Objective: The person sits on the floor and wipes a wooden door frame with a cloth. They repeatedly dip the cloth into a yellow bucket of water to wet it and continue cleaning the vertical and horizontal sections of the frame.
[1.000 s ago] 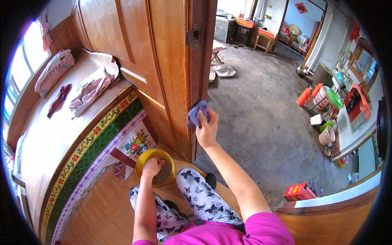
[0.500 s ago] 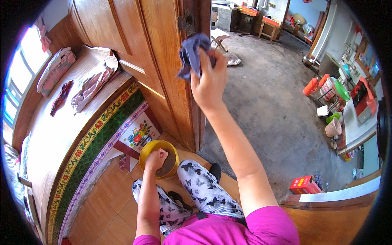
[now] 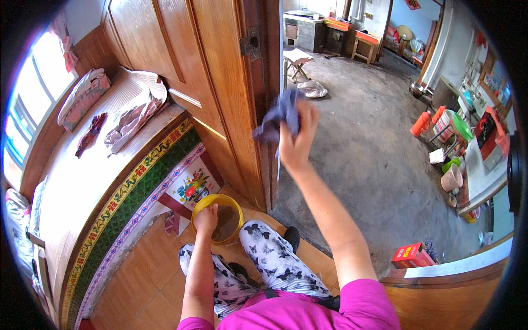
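Observation:
In my right hand (image 3: 297, 142) is a bunched dark blue cloth (image 3: 278, 116), slightly blurred. The cloth lies at the edge of the brown wooden door (image 3: 264, 71), below its metal latch plate (image 3: 251, 45); whether it touches the wood I cannot tell. Low down, my left hand (image 3: 206, 220) is closed over the near left rim of a yellow bucket (image 3: 240, 215). Murky grey-brown water (image 3: 226, 223) shows inside the bucket. It stands in front of my knees, beside the door's foot.
At left, a raised platform (image 3: 71, 181) with a tiled front carries folded clothes (image 3: 131, 125). Beyond the doorway lies a grey concrete floor (image 3: 341, 143). A red box (image 3: 411, 256) sits near the threshold; buckets and a white-topped counter (image 3: 487, 181) line the right side.
My right hand and the cloth have come down along the door edge and slightly right, uncovering the latch plate. My left hand stays at the bucket.

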`<action>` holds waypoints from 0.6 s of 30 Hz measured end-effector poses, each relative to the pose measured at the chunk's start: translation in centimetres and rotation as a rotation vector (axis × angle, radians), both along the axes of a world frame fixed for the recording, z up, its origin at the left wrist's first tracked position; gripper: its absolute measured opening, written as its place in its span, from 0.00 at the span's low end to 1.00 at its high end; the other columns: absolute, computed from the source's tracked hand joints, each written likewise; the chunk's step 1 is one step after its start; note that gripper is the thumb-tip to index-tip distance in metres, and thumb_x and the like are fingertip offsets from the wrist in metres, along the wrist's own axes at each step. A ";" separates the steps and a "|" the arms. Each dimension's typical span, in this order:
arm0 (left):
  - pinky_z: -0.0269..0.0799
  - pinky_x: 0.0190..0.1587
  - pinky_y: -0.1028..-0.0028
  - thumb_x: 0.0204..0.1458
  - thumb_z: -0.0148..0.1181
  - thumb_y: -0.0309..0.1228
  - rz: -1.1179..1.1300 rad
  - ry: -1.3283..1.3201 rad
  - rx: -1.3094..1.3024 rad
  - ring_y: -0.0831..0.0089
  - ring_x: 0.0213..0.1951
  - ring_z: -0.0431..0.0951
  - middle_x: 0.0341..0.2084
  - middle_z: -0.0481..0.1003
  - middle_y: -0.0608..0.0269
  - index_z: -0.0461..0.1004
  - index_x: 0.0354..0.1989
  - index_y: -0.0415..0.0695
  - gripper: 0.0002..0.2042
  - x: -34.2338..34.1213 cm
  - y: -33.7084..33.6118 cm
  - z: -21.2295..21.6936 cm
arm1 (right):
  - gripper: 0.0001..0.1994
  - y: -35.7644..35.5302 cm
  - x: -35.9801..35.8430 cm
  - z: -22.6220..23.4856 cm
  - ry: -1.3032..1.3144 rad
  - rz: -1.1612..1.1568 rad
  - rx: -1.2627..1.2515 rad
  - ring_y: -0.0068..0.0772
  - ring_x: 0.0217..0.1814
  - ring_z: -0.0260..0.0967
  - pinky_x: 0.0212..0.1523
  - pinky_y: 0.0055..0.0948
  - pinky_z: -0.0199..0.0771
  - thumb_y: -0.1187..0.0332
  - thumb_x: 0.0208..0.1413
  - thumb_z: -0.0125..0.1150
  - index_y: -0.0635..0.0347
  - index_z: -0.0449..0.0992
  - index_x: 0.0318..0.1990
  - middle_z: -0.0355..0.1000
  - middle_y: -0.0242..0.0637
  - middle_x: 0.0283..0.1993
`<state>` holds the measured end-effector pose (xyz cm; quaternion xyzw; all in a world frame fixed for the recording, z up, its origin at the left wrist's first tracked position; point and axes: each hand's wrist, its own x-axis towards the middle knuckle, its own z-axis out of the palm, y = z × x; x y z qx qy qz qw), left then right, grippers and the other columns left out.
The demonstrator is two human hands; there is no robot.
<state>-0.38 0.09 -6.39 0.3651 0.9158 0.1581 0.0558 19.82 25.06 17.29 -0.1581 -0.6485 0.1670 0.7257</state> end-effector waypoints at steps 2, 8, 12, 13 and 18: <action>0.76 0.42 0.50 0.60 0.58 0.48 -0.013 -0.027 0.061 0.47 0.40 0.81 0.33 0.80 0.45 0.77 0.38 0.42 0.19 -1.1 -1.3 -2.3 | 0.20 0.8 -0.9 8.1 0.030 -0.021 0.131 0.56 0.62 0.60 0.64 0.47 0.61 0.72 0.52 0.62 0.59 0.73 0.54 0.65 0.48 0.58; 0.75 0.45 0.53 0.59 0.59 0.46 -0.112 -0.227 -0.045 0.49 0.42 0.80 0.37 0.80 0.49 0.77 0.40 0.45 0.15 -0.4 0.2 -1.2 | 0.30 2.2 -3.9 12.6 -0.073 -0.204 0.302 0.56 0.62 0.61 0.63 0.46 0.63 0.84 0.38 0.66 0.49 0.77 0.54 0.66 0.46 0.59; 0.75 0.43 0.53 0.57 0.61 0.41 -0.159 -0.299 -0.064 0.46 0.41 0.79 0.38 0.79 0.47 0.77 0.40 0.46 0.12 0.7 0.4 0.9 | 0.29 1.6 -3.8 4.3 -0.158 -0.272 0.158 0.56 0.61 0.62 0.63 0.48 0.62 0.82 0.37 0.66 0.52 0.78 0.53 0.66 0.49 0.58; 0.75 0.43 0.52 0.57 0.62 0.39 -0.204 -0.234 0.012 0.45 0.41 0.79 0.38 0.78 0.46 0.76 0.41 0.46 0.11 0.6 0.1 0.2 | 0.28 0.9 -3.6 2.4 -0.190 -0.266 0.120 0.56 0.61 0.62 0.61 0.48 0.63 0.82 0.38 0.66 0.52 0.77 0.52 0.66 0.49 0.57; 0.74 0.44 0.51 0.53 0.63 0.29 -0.188 -0.110 0.238 0.39 0.42 0.77 0.40 0.75 0.40 0.74 0.42 0.46 0.10 0.8 0.9 -2.1 | 0.25 -0.4 -0.7 -3.6 -0.351 -0.187 0.026 0.56 0.54 0.66 0.52 0.47 0.71 0.80 0.41 0.67 0.54 0.76 0.51 0.67 0.48 0.52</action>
